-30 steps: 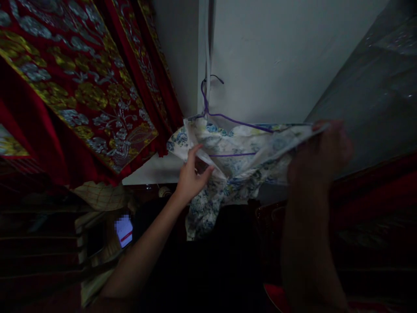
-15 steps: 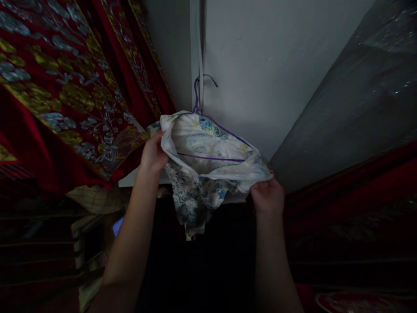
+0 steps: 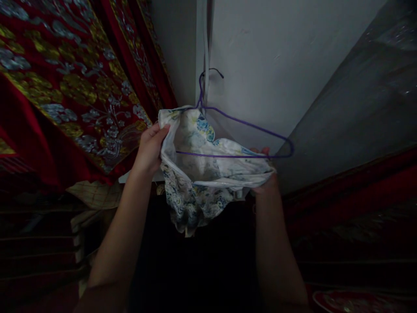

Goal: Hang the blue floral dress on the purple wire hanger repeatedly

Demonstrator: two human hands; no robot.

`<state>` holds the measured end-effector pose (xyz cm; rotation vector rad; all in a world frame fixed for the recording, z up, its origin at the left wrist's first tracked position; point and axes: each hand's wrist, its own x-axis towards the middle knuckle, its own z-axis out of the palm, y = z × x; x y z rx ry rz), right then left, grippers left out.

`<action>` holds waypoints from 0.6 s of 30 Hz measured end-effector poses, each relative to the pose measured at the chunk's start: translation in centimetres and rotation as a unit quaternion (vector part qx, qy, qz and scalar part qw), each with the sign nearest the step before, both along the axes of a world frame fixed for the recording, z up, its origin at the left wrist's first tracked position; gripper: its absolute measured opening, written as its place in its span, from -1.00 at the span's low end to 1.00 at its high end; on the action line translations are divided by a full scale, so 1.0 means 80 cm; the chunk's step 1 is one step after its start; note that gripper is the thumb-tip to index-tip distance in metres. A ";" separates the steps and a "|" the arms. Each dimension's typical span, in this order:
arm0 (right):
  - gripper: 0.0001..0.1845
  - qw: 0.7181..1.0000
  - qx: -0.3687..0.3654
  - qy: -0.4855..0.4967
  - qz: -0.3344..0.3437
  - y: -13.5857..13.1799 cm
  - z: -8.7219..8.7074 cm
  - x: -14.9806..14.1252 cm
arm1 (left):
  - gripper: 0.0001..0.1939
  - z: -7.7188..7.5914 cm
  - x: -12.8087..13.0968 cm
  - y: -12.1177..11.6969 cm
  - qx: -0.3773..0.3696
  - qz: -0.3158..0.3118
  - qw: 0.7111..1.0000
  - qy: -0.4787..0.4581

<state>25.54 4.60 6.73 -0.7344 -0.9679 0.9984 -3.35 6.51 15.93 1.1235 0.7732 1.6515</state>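
Observation:
A white garment with a blue and yellow flower print [image 3: 202, 174] hangs partly on a purple wire hanger [image 3: 241, 126], whose hook sits on a white cord against the wall. My left hand [image 3: 150, 148] is closed on the garment's left edge by the hanger's left end. My right hand [image 3: 265, 178] grips the garment's right edge from below, mostly hidden by the cloth. The hanger's right arm sticks out bare past the fabric.
Red drapes embroidered in gold and silver [image 3: 74, 82] hang at the left. A pale wall [image 3: 267, 56] is behind the hanger, and a grey plastic-covered surface [image 3: 358, 95] slopes at the right. Dark red furniture lies below at both sides.
Both hands came in to grip the garment's two edges. The cloth has since slid leftward off the hanger's right arm, which now shows bare.

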 end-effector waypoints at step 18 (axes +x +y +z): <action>-0.21 0.929 -0.234 -0.051 0.281 -0.096 -0.116 -0.162 | -0.75 -0.208 0.008 -0.146 -0.180 -0.027 0.958 -0.222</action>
